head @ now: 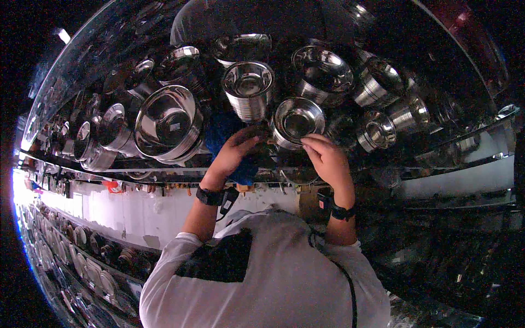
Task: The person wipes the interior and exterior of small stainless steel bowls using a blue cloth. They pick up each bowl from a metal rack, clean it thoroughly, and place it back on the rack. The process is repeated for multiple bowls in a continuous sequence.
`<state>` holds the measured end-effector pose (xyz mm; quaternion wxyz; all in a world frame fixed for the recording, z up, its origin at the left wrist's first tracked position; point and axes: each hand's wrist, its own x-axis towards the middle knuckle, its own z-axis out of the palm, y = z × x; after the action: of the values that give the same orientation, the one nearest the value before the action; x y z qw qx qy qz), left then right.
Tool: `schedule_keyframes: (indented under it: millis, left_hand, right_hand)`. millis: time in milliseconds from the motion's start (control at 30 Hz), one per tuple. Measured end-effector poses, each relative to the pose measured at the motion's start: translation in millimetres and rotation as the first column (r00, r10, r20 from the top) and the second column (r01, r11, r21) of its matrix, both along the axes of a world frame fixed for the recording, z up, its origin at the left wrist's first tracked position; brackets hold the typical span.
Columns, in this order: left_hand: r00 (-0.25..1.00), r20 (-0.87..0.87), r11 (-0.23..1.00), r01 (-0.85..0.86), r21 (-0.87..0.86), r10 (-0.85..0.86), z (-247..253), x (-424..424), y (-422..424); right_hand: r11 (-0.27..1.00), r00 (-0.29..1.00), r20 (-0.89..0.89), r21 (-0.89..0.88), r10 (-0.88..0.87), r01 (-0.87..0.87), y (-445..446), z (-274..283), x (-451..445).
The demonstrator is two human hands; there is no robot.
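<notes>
A short stack of round stainless steel bowls (298,123) sits before me on a dark shelf. The fingertips of my right hand (330,160) touch the near right side of its rim; whether they grip it is unclear. My left hand (238,151) is to the left of that stack, fingers curled and pointing right. Shadow hides what, if anything, lies within its fingers. Behind and below the left hand shows a dark blue mesh-like material (219,131). Just beyond it stands a tall nested stack of steel bowls (248,88).
Large steel basins (167,123) are stacked at the left, and a wide bowl (322,74) rises at the back right. Smaller steel containers (376,131) stand further right. The shelf's front edge (262,169) runs across below my hands. Plate-like items (94,270) fill a rack at lower left.
</notes>
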<state>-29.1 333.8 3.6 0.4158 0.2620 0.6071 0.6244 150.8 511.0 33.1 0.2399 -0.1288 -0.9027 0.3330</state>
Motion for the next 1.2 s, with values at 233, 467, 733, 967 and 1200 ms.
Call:
schedule_keyframes:
  millis: [233,467,733,967,1200]
  left_hand:
    - [0.984,0.167,0.996,-0.067,0.059,0.057,-1,2,-9]
    - [0.989,0.141,0.983,0.021,0.181,-0.047,20,4,-40]
    - [0.976,0.210,0.980,0.008,0.201,-0.051,14,-2,-88]
    - [0.873,0.399,0.814,-0.003,0.581,-0.282,12,5,-136]
    - [0.924,-0.189,0.898,-0.251,0.360,0.334,-15,1,-203]
  right_hand:
    - [0.991,0.992,0.009,0.026,-0.128,0.128,-8,15,0]
    - [0.987,0.989,0.125,0.147,-0.084,0.066,-5,1,0]
    - [0.946,0.892,-0.318,-0.071,-0.321,0.315,-32,21,-8]
    - [0.978,0.859,-0.506,-0.133,0.075,-0.163,-149,42,-28]
    - [0.990,0.959,-0.282,-0.125,0.030,-0.068,-176,1,-66]
